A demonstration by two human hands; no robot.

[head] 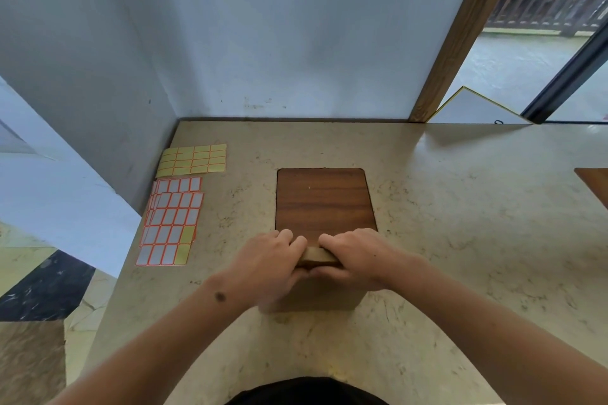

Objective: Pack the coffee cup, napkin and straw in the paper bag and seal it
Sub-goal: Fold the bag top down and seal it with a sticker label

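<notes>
Nearest the camera, a dark garment shows at the bottom edge, and two bare forearms reach forward over the near edge of the beige marble counter, converging toward its middle; the left forearm carries a small dark mark near the wrist. Both hands meet on top of the brown paper bag, which stands upright on the counter a little in from the near edge; the left hand lies knuckles-up with its fingers curled over the far side of the bag's folded top and the thumb underneath on the near side; the right hand mirrors it, fingers curled over the fold and thumb tucked below; the two hands sit just beside each other, so only a short strip of the folded top shows between them. The bag's lower body looks blurred, so its front face is hard to read; its contents are hidden. Just behind the hands, a dark wood panel is set flush into the counter; toward the left edge lie overlapping white sticker sheets with orange borders, and beyond them, near the far left corner, a yellow sticker sheet; a second wood panel shows at the right edge; a pale wall rises along the far edge, with a wooden post to its right.
</notes>
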